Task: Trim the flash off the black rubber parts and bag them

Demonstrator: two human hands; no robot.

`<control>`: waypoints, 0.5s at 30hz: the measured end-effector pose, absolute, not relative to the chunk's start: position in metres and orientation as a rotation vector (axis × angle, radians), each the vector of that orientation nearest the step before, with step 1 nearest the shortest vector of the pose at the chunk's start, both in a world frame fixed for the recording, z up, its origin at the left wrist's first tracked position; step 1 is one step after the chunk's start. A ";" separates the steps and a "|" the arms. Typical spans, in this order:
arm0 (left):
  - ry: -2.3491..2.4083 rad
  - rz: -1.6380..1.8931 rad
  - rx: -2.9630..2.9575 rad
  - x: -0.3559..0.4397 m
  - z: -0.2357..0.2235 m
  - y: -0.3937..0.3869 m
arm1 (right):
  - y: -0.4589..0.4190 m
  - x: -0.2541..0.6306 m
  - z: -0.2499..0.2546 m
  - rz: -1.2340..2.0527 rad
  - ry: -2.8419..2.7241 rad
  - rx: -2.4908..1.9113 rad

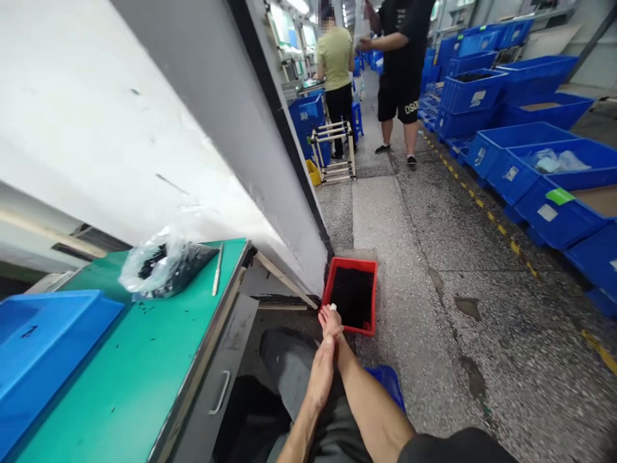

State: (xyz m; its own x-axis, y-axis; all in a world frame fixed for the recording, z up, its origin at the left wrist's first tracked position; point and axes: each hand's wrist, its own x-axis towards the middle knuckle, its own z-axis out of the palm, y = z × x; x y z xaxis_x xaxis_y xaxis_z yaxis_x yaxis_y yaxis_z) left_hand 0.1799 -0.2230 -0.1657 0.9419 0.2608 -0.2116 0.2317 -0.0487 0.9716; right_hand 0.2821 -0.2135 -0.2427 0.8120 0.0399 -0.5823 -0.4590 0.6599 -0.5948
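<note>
My right hand [331, 319] reaches down over the near edge of a red bin [373, 292] that stands on the floor and is filled with small black parts. Its fingers are curled, and a small white thing [333, 307] pokes out at their tips. My left hand [321, 370] lies just behind it with its fingers stretched out flat against my right wrist, holding nothing. Both forearms cross above my knees in grey trousers.
A green workbench [144, 360] at left carries a blue tray [43, 347], a clear bag of black parts [164, 263] and a thin rod [218, 269]. Blue crates [540, 167] line the right. Two people [400, 71] and a small rack [335, 151] stand down the aisle.
</note>
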 end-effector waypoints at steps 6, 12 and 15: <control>0.500 0.418 1.767 0.148 -0.080 -0.185 | -0.158 0.276 -0.176 0.550 0.382 -0.620; 0.903 1.193 1.745 0.104 -0.003 -0.055 | -0.092 0.254 -0.120 0.661 0.208 -0.532; 1.094 1.122 1.890 0.108 0.000 0.003 | -0.067 0.241 -0.110 0.606 0.223 -0.542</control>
